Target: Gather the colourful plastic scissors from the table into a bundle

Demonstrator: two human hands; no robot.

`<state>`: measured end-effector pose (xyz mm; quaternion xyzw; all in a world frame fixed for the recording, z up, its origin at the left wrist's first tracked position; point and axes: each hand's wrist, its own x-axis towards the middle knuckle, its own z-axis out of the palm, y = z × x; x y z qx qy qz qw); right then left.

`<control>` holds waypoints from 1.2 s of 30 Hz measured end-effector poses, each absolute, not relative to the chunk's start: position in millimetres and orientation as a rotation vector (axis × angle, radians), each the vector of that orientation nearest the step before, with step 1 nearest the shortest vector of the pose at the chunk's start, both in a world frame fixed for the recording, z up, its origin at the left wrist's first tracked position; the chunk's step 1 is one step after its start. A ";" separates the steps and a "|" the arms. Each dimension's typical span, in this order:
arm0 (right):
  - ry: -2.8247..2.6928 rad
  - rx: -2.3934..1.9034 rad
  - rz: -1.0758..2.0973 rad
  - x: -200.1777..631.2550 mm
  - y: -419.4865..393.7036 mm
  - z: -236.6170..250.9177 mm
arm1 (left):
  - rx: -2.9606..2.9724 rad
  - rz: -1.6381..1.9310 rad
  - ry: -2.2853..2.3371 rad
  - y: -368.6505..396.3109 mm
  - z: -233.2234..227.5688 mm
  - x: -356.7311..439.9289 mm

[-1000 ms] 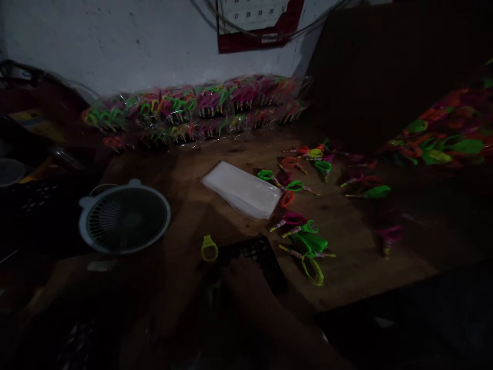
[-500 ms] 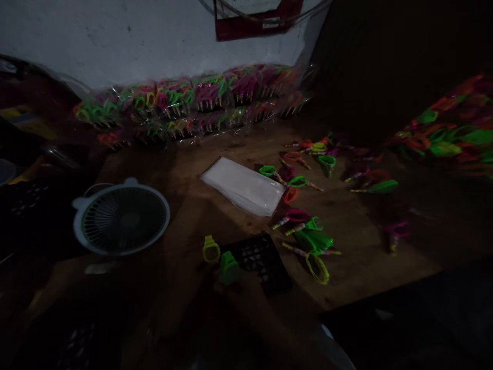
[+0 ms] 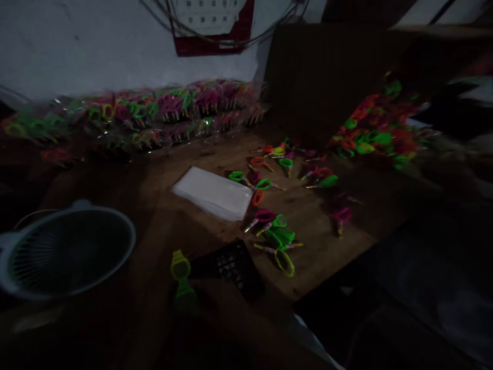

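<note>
In dim light my right hand (image 3: 215, 298) reaches in from the bottom, its fingers closed around a green toy watch (image 3: 186, 298). Just above that sits a yellow toy watch (image 3: 180, 264), touching or nearly touching the green one. A black perforated plastic piece (image 3: 241, 267), perhaps a tray or basket, lies beyond my right hand. My left hand cannot be made out in the dark lower part. Right of the black piece are green watch straps (image 3: 280, 236) and a yellow looped band (image 3: 285, 263) on the wooden table (image 3: 323, 252).
A white plastic packet (image 3: 213, 192) lies mid-table. Colourful toys with striped sticks (image 3: 264, 183) are scattered beyond it, and a heap of them (image 3: 377, 139) is at right. Bagged toys (image 3: 173, 105) line the wall. A round fan (image 3: 73, 252) stands at left.
The view has swung right, so the table things appear farther left. My right hand and the green watch have come closer beneath the yellow watch.
</note>
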<state>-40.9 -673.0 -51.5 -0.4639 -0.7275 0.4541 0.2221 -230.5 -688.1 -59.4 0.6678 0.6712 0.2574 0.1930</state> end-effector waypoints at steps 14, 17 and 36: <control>-1.823 -2.456 0.569 67.0 -649.2 -20.4 | 1.810 0.794 1.857 -692.6 -55.3 -199.1; -1.540 -1.988 0.607 80.6 -652.2 -33.4 | 1.810 0.774 1.845 -673.5 -61.1 -199.1; -1.560 -1.269 1.293 -14.0 -668.1 -66.6 | 1.803 0.666 1.742 -651.7 -65.0 -196.3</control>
